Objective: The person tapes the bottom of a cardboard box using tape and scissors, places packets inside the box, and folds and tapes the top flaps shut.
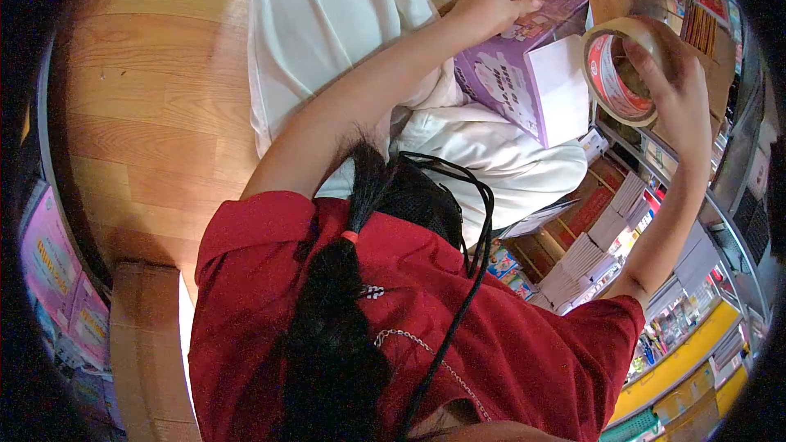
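Observation:
A purple printed cardboard box [501, 86] with a white side flap [561, 86] rests against my white-trousered legs. My left hand [495, 4] is at its upper part, fingers pinched together against the printed face; I cannot make out what is between them. To the right of the box, my right hand [678, 86] grips a wide roll of packing tape [600, 82], the thumb reaching into its red-lined core. The roll is tilted, close beside the white flap. Whether a strip of tape runs between the two hands cannot be seen.
I sit on a wooden floor [147, 106]. Shelves packed with books and small goods [589, 254] stand along the right, close to my right arm. A brown cardboard box [147, 344] and pink-purple printed packages [65, 254] are at the lower left.

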Motion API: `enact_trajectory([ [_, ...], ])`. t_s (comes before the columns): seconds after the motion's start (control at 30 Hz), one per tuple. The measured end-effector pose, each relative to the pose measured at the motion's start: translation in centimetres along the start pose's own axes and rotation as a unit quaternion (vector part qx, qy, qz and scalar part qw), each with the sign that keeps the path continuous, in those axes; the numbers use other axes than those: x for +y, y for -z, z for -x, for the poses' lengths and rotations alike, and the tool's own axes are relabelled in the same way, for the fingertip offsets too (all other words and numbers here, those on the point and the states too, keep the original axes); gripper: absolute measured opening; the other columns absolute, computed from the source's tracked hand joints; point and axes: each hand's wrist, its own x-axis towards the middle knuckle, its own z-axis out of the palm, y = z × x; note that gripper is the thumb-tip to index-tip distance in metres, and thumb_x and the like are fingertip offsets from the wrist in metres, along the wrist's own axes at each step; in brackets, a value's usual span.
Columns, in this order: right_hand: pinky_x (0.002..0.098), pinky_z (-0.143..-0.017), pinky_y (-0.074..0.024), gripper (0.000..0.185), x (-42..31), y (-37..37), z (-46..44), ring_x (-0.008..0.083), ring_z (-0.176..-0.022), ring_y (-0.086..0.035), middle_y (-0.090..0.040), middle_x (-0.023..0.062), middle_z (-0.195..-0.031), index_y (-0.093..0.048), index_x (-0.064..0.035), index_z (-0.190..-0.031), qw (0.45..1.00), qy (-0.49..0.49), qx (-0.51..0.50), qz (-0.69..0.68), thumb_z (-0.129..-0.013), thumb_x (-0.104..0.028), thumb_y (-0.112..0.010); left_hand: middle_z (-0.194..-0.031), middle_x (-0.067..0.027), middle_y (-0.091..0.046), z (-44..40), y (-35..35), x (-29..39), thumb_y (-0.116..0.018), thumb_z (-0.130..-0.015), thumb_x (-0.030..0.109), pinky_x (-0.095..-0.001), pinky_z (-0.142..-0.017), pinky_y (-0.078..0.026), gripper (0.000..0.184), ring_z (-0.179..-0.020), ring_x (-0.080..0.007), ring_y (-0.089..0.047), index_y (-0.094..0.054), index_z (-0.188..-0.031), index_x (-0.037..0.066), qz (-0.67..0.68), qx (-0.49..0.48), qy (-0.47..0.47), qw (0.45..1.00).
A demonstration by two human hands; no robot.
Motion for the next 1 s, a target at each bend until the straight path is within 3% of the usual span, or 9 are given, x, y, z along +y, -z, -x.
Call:
enact_trajectory([
  [0.2, 0.0321, -0.079, -0.0457, 0.036, 0.7, 0.5, -0.2, 0.0237, -0.087, -0.062, -0.063, 0.0174, -0.095, -0.057, 0.0019, -0.108, 0.999, 0.017, -0.004, 0.031, -0.080, -0.022, -0.058, -0.067, -0.0105, -0.066, -0.1, -0.1, 0.1, -0.069, -0.073, 0.035, -0.0344, -0.064, -0.050, 0.030, -0.063, -0.0238, -0.064, -0.070, -0.076, 0.005, 0.006, 0.018, -0.012, 1.000],
  [0.3, 0.0309, -0.082, -0.0447, 0.038, -1.0, 1.6, 0.9, 0.0216, -0.091, -0.061, -0.063, 0.0155, -0.098, -0.055, 0.0024, -0.111, 1.000, 0.004, 0.019, -0.012, -0.081, -0.020, -0.058, -0.091, -0.0137, -0.066, -1.0, 0.9, 0.7, -0.070, -0.071, 0.040, -0.0334, -0.073, -0.050, 0.042, -0.080, -0.0243, -0.064, -0.067, -0.097, 0.007, 0.069, -0.043, 0.005, 0.997],
  [0.4, 0.0267, -0.087, -0.0410, 0.039, 0.8, 3.1, 2.3, 0.0159, -0.095, -0.057, -0.060, 0.0132, -0.104, -0.053, 0.0044, -0.116, 0.995, 0.042, 0.088, -0.022, -0.086, -0.020, -0.057, -0.078, -0.0050, -0.060, -1.0, 2.1, 2.6, -0.054, -0.090, 0.032, -0.0223, -0.062, -0.045, 0.034, -0.067, -0.0098, -0.056, -0.060, -0.093, -0.001, 0.319, -0.052, 0.029, 0.946],
  [0.53, 0.0299, -0.094, -0.0378, 0.045, 0.4, 5.2, 4.0, 0.0198, -0.107, -0.053, -0.056, 0.0159, -0.116, -0.052, 0.0016, -0.120, 0.988, 0.019, 0.147, 0.042, -0.086, -0.027, -0.058, -0.123, -0.0165, -0.052, 1.3, 1.8, 3.5, -0.070, -0.068, 0.046, -0.0360, -0.089, -0.043, 0.065, -0.105, -0.0261, -0.056, -0.052, -0.121, 0.012, 0.104, -0.049, -0.156, 0.981],
  [0.63, 0.0314, -0.096, -0.0366, 0.045, 1.3, 6.3, 5.0, 0.0204, -0.110, -0.051, -0.054, 0.0158, -0.119, -0.052, 0.0010, -0.120, 0.987, 0.011, 0.157, 0.033, -0.086, -0.027, -0.057, -0.138, -0.0120, -0.037, 0.4, 0.6, 2.9, -0.068, -0.067, 0.049, -0.0398, -0.100, -0.031, 0.080, -0.122, -0.0271, -0.042, -0.038, -0.133, 0.017, -0.156, -0.078, -0.355, 0.918],
  [0.77, 0.0316, -0.096, -0.0355, 0.042, 1.5, 6.5, 5.9, 0.0198, -0.110, -0.050, -0.054, 0.0151, -0.119, -0.053, 0.0013, -0.119, 0.985, 0.018, 0.169, 0.036, -0.086, -0.025, -0.055, -0.130, -0.0042, -0.046, -2.4, 0.4, 3.2, -0.066, -0.067, 0.048, -0.0418, -0.100, -0.030, 0.067, -0.124, -0.0215, -0.039, -0.051, -0.123, 0.016, -0.220, -0.254, -0.313, 0.888],
  [0.87, 0.0316, -0.097, -0.0346, 0.042, 1.8, 6.5, 6.1, 0.0200, -0.110, -0.050, -0.055, 0.0154, -0.117, -0.053, 0.0017, -0.119, 0.986, 0.022, 0.166, 0.029, -0.086, -0.025, -0.055, -0.098, -0.0109, -0.059, -2.1, 2.5, 4.9, -0.065, -0.075, 0.042, -0.0358, -0.077, -0.046, 0.045, -0.090, -0.0262, -0.058, -0.059, -0.100, 0.005, -0.172, -0.157, -0.465, 0.854],
  [0.97, 0.0316, -0.097, -0.0338, 0.041, 1.5, 6.3, 5.9, 0.0207, -0.109, -0.051, -0.056, 0.0156, -0.116, -0.053, 0.0016, -0.118, 0.986, 0.022, 0.162, 0.034, -0.086, -0.025, -0.056, -0.131, -0.0031, -0.046, -1.6, 2.1, 4.7, -0.066, -0.065, 0.051, -0.0422, -0.099, -0.031, 0.061, -0.123, -0.0197, -0.041, -0.057, -0.114, 0.016, -0.258, -0.260, -0.308, 0.878],
  [1.0, 0.0317, -0.097, -0.0336, 0.041, 1.2, 6.2, 5.7, 0.0210, -0.109, -0.051, -0.056, 0.0156, -0.116, -0.054, 0.0015, -0.118, 0.986, 0.023, 0.162, 0.037, -0.086, -0.025, -0.056, -0.132, -0.0021, -0.045, -1.3, 2.1, 4.4, -0.065, -0.066, 0.052, -0.0414, -0.099, -0.031, 0.059, -0.123, -0.0195, -0.041, -0.058, -0.113, 0.016, -0.240, -0.243, -0.316, 0.885],
])
